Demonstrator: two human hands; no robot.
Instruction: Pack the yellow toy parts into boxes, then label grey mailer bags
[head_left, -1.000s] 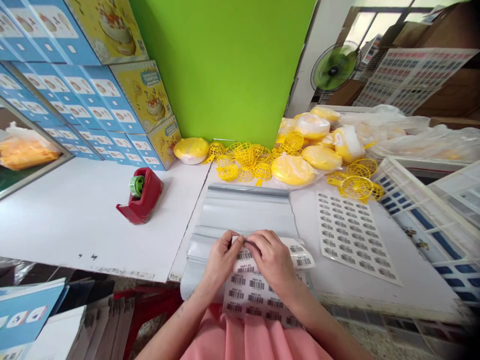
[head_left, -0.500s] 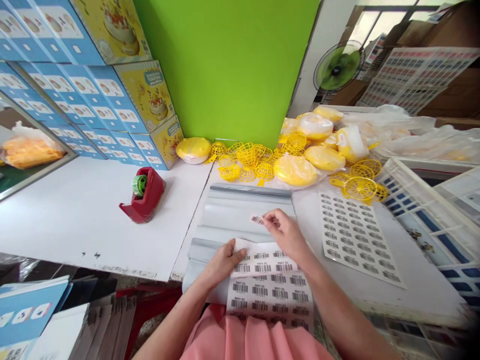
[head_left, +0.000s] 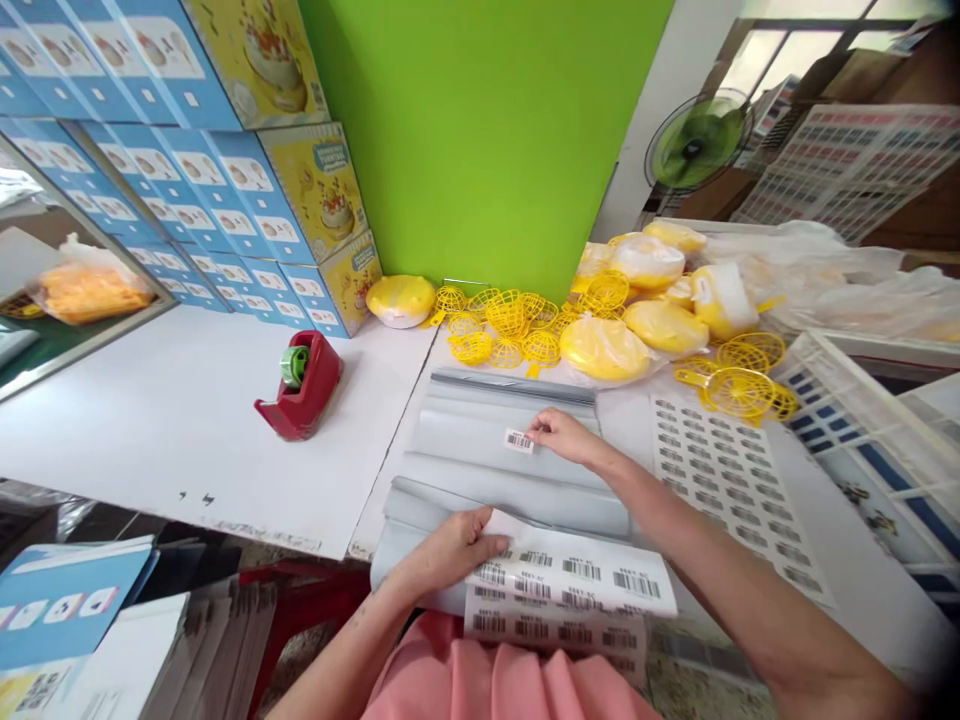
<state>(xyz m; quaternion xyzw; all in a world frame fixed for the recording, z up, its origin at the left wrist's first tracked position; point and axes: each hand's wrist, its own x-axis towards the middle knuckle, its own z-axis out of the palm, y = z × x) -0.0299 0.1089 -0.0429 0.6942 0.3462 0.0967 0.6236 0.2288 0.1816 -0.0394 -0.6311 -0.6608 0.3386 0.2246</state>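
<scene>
My left hand [head_left: 459,548] pinches the upper left corner of a sheet of barcode labels [head_left: 581,570], thumb on top, low over the front of the stacked grey bags [head_left: 465,435]. Farther up, my right hand [head_left: 559,432] holds a single barcode label [head_left: 518,441] by its right end, between thumb and fingertips. That label lies against or just over the upper grey bag; contact cannot be made out. Part of the label sheet hangs over the table's front edge by the pink clothing.
A red tape dispenser [head_left: 304,390] stands left. Yellow strainers [head_left: 506,315] and wrapped yellow items [head_left: 606,348] line the back. Another label sheet [head_left: 731,480] and a white crate [head_left: 870,420] are at right. Blue boxes [head_left: 195,180] are stacked back left.
My right hand has moved away from the label sheet and brought the single label flat to the upper bag. The sheet in my left hand has shifted lower, with its right side spread out.
</scene>
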